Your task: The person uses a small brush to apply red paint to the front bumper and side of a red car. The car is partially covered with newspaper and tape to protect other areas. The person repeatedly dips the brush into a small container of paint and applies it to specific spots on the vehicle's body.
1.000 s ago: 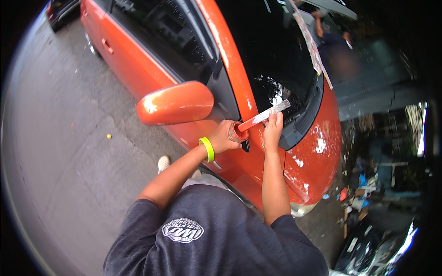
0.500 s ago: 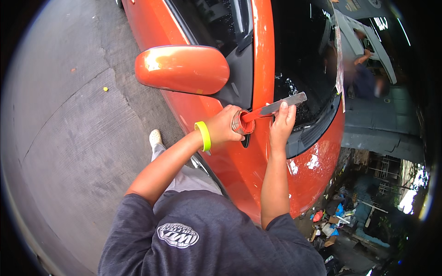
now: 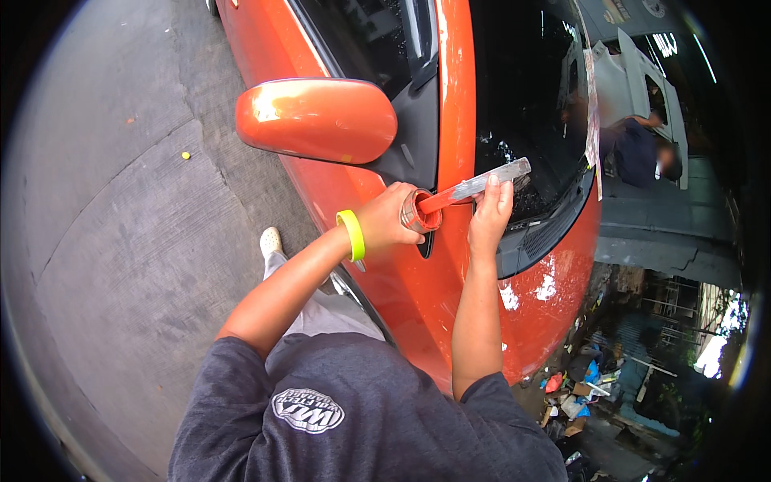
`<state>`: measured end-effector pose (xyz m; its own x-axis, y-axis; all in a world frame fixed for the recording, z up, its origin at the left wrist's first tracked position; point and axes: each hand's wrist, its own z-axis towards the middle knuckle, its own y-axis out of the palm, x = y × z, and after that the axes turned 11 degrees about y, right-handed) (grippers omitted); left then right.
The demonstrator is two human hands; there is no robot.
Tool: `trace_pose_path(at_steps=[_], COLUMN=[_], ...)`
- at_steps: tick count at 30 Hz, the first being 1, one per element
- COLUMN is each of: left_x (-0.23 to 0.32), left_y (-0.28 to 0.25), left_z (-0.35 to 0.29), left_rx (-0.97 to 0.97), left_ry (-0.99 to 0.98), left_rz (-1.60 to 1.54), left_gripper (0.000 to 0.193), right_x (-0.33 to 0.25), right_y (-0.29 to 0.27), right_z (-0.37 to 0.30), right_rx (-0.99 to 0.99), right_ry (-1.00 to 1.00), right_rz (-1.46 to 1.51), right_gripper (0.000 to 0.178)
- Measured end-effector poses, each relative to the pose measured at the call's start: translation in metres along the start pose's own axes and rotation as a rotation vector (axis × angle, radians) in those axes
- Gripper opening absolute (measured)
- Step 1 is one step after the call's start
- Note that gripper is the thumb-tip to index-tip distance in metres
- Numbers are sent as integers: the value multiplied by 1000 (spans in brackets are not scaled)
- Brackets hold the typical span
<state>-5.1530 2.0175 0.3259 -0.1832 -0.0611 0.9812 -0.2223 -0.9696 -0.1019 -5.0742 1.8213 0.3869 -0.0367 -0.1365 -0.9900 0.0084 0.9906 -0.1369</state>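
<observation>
My left hand (image 3: 385,218), with a yellow-green band on its wrist, is wrapped round a small paint can (image 3: 412,212) tilted to the right. Orange-red paint coats the can's mouth and inner wall. In my right hand (image 3: 490,213) I grip the bare upper part of a flat stirring stick (image 3: 482,178). The stick's lower half is covered in the same orange paint, and its end dips into the can. Both hands are over the orange car's front fender, close to the windshield's lower corner. What is deeper in the can is hidden.
The orange side mirror (image 3: 317,120) juts out just beyond my left hand. A dark windshield (image 3: 526,96) and black cowl (image 3: 546,229) lie to the right. Another person (image 3: 638,153) bends beside a pale panel at the far right. Litter (image 3: 582,386) lies at lower right.
The stirring stick has turned so its broad grey face shows more, its end still in the can. The other person has bent lower. My left hand stays nearly in place.
</observation>
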Motion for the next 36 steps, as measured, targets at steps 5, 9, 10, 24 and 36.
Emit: trace_pose_path(at_steps=[5,9,10,24,36], left_x=[0,1,-3,-3,-22], left_y=[1,1,2,8,14], left_z=[1,2,2,-1,1], left_rx=[28,32,35,72,68], left_ry=[-6,22,28,23,78], left_rz=[-50,-27,-34,-20,-6], left_gripper=[82,82,81,79,70], right_x=[-2,0,0,-1,2], right_y=[3,-1,-1,-2,-2], right_z=[0,2,2,2,3], right_rx=[5,-2,2,-6,-27], right_ry=[5,-16,-21,-41,-13], right_rz=[44,-8,-21,-70,37], right_gripper=[23,23,23,23,21])
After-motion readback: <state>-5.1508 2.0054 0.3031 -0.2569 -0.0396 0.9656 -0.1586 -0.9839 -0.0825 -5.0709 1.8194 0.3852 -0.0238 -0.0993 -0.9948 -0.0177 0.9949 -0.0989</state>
